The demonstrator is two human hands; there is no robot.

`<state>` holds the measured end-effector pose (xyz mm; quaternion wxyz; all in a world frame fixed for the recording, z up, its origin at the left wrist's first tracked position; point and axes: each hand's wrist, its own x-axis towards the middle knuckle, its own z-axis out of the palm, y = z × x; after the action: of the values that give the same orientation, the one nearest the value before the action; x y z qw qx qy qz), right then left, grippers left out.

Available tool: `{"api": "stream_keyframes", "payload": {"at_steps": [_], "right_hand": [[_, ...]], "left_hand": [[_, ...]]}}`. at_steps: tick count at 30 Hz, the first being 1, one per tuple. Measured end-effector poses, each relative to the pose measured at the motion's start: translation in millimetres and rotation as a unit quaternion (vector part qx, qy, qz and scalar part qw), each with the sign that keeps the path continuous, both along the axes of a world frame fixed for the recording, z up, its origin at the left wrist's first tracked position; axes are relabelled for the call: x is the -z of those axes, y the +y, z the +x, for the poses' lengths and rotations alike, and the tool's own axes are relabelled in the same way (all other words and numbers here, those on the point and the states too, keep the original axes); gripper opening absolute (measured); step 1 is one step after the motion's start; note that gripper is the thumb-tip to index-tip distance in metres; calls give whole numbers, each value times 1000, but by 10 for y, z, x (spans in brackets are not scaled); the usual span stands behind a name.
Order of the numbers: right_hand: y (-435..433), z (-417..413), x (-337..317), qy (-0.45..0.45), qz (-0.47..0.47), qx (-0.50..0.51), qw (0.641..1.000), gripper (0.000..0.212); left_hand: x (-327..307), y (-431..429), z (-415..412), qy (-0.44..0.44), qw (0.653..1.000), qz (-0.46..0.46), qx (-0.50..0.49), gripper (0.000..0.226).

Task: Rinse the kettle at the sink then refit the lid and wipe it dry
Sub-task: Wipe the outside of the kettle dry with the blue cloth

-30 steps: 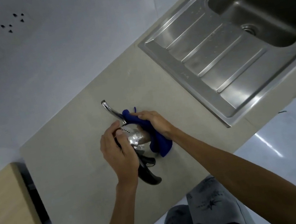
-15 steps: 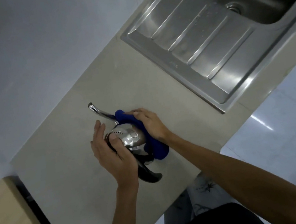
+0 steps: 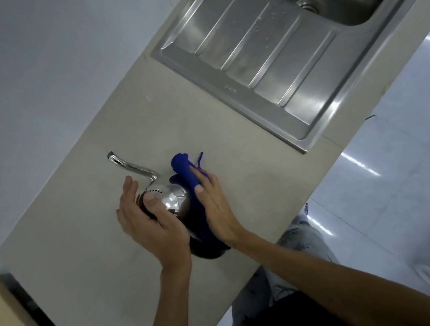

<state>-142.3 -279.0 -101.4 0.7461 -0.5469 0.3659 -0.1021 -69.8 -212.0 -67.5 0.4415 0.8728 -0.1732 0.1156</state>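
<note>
Left hand (image 3: 150, 226) cups kettle (image 3: 174, 200), thumb over top; right hand (image 3: 215, 208) flat, presses blue cloth (image 3: 183, 167) against it

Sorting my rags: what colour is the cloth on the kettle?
The cloth is deep blue, best seen in the head view.
</note>
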Motion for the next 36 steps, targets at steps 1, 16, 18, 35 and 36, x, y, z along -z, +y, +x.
{"api": "stream_keyframes", "payload": {"at_steps": [1, 16, 18, 35, 36], "right_hand": [[89, -65, -52, -19, -45, -16, 999, 54], [270, -251, 32, -61, -74, -52, 994, 53], [151, -180, 155, -37, -37, -44, 998, 52], [-472, 461, 57, 25, -53, -81, 995, 33], [-574, 522, 92, 44, -36, -112, 992, 33]], "left_hand": [[1, -7, -2, 1, 1000, 0, -1, 37], [-2, -17, -12, 13, 1000, -1, -8, 38], [-12, -22, -24, 17, 1000, 0, -7, 38], [-46, -14, -33, 14, 998, 58, -29, 40], [-66, -25, -46, 25, 997, 68, -38, 39]]}}
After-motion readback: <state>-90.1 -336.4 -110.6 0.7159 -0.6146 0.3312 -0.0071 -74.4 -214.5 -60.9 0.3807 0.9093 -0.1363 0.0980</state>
